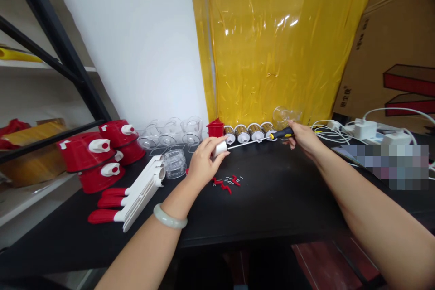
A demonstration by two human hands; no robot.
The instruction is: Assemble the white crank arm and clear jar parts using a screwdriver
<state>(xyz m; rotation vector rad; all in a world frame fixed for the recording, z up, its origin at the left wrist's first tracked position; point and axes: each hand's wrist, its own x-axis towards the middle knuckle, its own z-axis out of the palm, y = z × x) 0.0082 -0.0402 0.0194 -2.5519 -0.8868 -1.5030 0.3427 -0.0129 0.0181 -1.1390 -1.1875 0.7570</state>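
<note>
Fingers (220,139) of L hand (204,161) clamped on white part (220,148), held above desk (278,208). R hand (304,138) grips butt end of screwdriver (277,135). Driver's long axis runs roughly L–R, handle slightly higher in view, tip at part's R end; contact can't tell. Part well L of R hand. Both forearms reach fwd, angled inward. Red clips (225,188) + screws (229,181) on desk, nearer L hand.
</note>
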